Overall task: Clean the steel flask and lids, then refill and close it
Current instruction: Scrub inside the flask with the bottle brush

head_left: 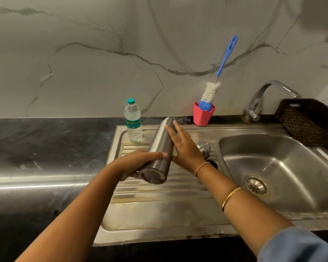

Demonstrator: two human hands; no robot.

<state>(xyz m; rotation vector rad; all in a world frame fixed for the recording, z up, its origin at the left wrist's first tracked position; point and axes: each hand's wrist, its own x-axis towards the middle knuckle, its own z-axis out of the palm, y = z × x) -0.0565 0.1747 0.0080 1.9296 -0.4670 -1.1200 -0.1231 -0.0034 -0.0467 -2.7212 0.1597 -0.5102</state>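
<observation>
Nearest the camera, a blue sleeve (295, 246) covered the right upper arm, and a gold bangle (231, 198) and a thin band (202, 168) circled the right forearm and wrist. Both arms reached over the ribbed steel draining board (159, 197), which was set into the dark worktop (45, 140). The left hand (138, 163) was wrapped around the lower end of the steel flask (160, 140), with the thumb across its side. The flask was held above the draining board, tilted, with its round base towards the camera and its other end pointing up and away. Its brushed, plain body bore one small dark mark near the thumb tip, too small to read. The right hand (184, 146) lay flat against the flask's side with its fingers straight. Just behind that hand, a rounded steel lid (204, 147) rested on the board, and a dark lid (213, 163) showed beside the wrist. To the right was the sink basin (284, 148). Further back stood a water bottle (133, 121) with a teal cap; its label's script seemed to read "Signature", and the finer print was illegible. Beyond it, a pink cup (203, 115) held a blue-handled bottle brush (222, 63), with a tap (269, 91) and a wicker basket (311, 120) to the right.
</observation>
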